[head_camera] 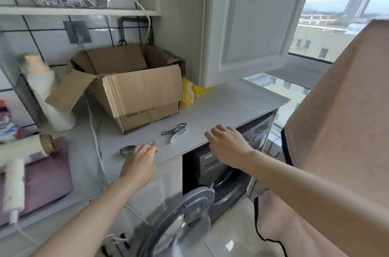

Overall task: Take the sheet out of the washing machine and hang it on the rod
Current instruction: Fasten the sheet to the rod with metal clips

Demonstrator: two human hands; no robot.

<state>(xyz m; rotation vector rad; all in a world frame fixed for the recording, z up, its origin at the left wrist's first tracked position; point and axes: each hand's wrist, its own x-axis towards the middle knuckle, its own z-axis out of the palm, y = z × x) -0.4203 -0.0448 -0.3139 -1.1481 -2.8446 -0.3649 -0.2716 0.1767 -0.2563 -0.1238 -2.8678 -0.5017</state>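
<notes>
A tan sheet (pixel 336 130) with a dark edge hangs down the right side of the view, from the top right to the floor. The dark washing machine (pixel 223 174) sits under the grey counter (pixel 221 105), with its round door (pixel 185 223) swung open toward me. My left hand (pixel 139 162) rests at the counter's front edge, fingers touching a metal clothes clip (pixel 130 149). My right hand (pixel 227 147) hovers over the counter edge above the machine, fingers curled and empty. A second metal clip (pixel 175 131) lies between my hands. The rod is out of view.
An open cardboard box (pixel 136 88) stands on the counter, with a yellow bag (pixel 191 92) behind it. A white cabinet door (pixel 252 21) hangs above. A sink with a purple mat (pixel 46 174) and a white tap (pixel 14 170) lies at left. A window is at right.
</notes>
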